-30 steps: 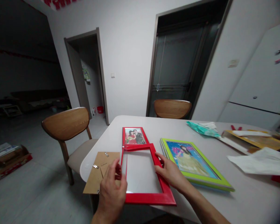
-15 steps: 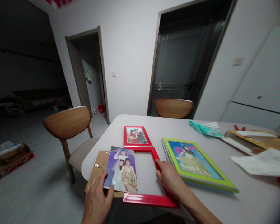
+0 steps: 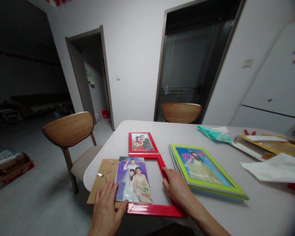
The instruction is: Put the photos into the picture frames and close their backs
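My left hand grips the lower left corner of a wedding photo, fingers along its left edge and thumb at the bottom. Beneath the photo and hand lies a brown backing board with metal clips. The photo overlaps the left side of an empty red picture frame, whose left bar is hidden. My right hand is closed around the frame's right bar. Just beyond stands a smaller red-framed couple photo, lying flat. To the right rests a green picture frame with a portrait, on top of other frames.
On the table's right lie a teal and white wrapper, a yellow box and white paper. One wooden chair is at the left, another behind the table. A cardboard box sits on the floor.
My left hand and the photo have shifted right, further over the red frame's opening. More of the backing board shows. My right hand keeps its hold on the frame.
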The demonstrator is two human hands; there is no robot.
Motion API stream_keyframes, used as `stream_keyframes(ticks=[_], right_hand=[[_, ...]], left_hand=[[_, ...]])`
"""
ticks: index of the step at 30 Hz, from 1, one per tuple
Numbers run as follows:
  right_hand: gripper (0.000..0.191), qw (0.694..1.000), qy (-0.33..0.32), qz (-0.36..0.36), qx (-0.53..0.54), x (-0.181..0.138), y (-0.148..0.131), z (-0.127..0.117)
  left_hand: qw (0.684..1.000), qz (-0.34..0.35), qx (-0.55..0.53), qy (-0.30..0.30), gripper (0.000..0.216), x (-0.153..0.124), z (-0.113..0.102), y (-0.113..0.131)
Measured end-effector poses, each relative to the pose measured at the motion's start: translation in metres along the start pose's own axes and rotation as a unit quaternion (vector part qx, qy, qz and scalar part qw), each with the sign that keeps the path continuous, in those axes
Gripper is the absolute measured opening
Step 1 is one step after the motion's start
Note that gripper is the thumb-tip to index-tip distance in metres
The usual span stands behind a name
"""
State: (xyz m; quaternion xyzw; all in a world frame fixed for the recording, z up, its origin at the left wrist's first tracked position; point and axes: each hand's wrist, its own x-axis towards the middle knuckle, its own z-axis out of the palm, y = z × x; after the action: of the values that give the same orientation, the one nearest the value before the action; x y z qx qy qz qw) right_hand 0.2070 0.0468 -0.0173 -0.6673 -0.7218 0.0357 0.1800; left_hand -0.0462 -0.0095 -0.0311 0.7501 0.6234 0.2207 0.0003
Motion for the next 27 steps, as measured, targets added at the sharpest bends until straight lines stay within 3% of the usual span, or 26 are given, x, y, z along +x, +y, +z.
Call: stream_keyframes(ticks=[5, 15, 18, 21, 23, 25, 27], right_hand=[[0.04, 1.0, 0.015, 0.0, 0.019, 0.0, 0.001, 0.003], [0.04, 0.993, 0.088, -0.022, 0.071, -0.003, -0.007, -0.002], [0.042, 0.984, 0.029, -0.02, 0.175, -0.004, -0.02, -0.006], [0.044, 0.949, -0.065, 0.0, 0.307, -0.004, -0.032, 0.0], [0.05, 0.915, -0.079, 0.03, 0.394, -0.003, -0.037, 0.008], [0.06, 0.859, -0.08, 0.084, 0.499, -0.002, -0.043, 0.015], [0.069, 0.777, -0.082, 0.132, 0.61, -0.001, -0.051, 0.015]], left_hand=[[0.999, 0.035, -0.007, 0.022, 0.048, 0.003, 0.004, 0.004], [0.997, 0.026, -0.016, -0.066, 0.054, 0.01, -0.009, 0.02], [0.996, 0.024, -0.011, -0.085, 0.053, 0.013, -0.012, 0.022], [0.995, 0.017, -0.005, -0.097, 0.052, 0.016, -0.013, 0.024], [0.995, 0.019, -0.003, -0.096, 0.053, 0.016, -0.013, 0.025], [0.996, 0.026, -0.005, -0.087, 0.054, 0.015, -0.012, 0.027], [0.997, 0.036, -0.01, -0.071, 0.057, 0.015, -0.008, 0.032]])
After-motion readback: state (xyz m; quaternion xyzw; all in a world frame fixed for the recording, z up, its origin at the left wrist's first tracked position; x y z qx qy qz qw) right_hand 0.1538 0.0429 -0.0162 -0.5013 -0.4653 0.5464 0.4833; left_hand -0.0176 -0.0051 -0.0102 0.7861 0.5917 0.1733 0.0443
